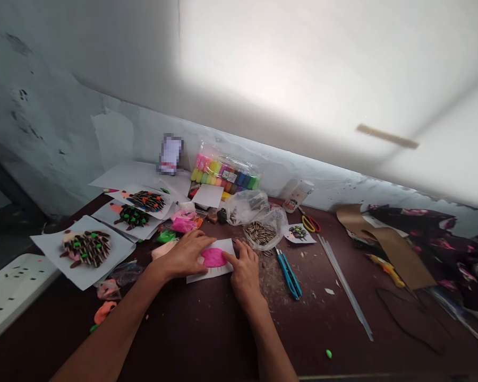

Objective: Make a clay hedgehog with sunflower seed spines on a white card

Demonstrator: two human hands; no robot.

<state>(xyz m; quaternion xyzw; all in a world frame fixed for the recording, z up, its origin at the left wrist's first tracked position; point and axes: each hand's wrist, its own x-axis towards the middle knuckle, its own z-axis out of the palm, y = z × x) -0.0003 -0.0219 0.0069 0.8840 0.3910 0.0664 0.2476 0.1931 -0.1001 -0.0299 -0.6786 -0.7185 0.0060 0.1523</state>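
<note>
A white paper card (209,273) lies on the dark brown table (191,339), with a flat oval of pink modelling clay (214,258) on it. My left hand (185,255) rests flat at the clay's left side, its fingertips on the pink. My right hand (245,273) presses on the card at the clay's right edge. Neither hand closes around anything. Just beyond them sits a clear plastic bag of striped sunflower seeds (259,233), and a few loose seeds lie by my right hand. To the left, a lump of pale peach clay (163,249) lies near my left hand.
Paper sheets with finished seed-and-clay hedgehogs (86,249) lie to the left. A bagged set of coloured clay (225,175) stands against the wall. Blue-handled snips (289,281), red-and-yellow scissors (310,224) and a long clear strip (344,284) lie to the right, with brown card (398,254) beyond.
</note>
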